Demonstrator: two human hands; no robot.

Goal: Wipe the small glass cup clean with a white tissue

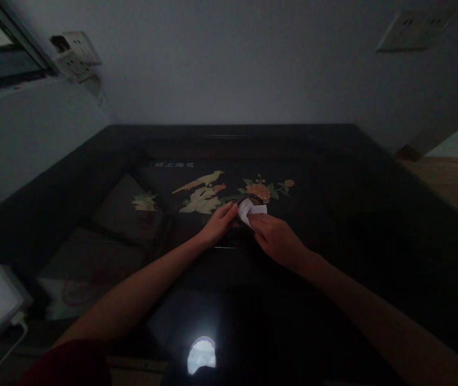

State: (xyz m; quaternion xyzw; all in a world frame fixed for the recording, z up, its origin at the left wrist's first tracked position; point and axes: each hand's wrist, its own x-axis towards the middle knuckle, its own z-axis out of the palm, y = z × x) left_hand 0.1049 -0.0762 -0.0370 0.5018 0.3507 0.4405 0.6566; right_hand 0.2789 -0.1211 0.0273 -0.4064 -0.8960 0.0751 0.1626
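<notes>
"What's there, left to right?"

"The left hand (218, 224), fingers closed on the edge of a small dark object (258, 200) above the middle of a glossy black table (317, 268); a white tissue (247, 209) against it; the right hand (276, 236), pinching the tissue."

"Good handling?"

"Probably a steady left grip, with light, even tissue pressure. Too dim to identify the object."

- Set in one pale row on the dark tabletop (333, 187), at ten o'clock from the view's centre: four Chinese characters (175, 165).
- Legible in second place: 上, the plainest of the row.
- Legible in fourth place, at the three o'clock end: 花.
- Too blurred for sure reading: first and third places.
</notes>
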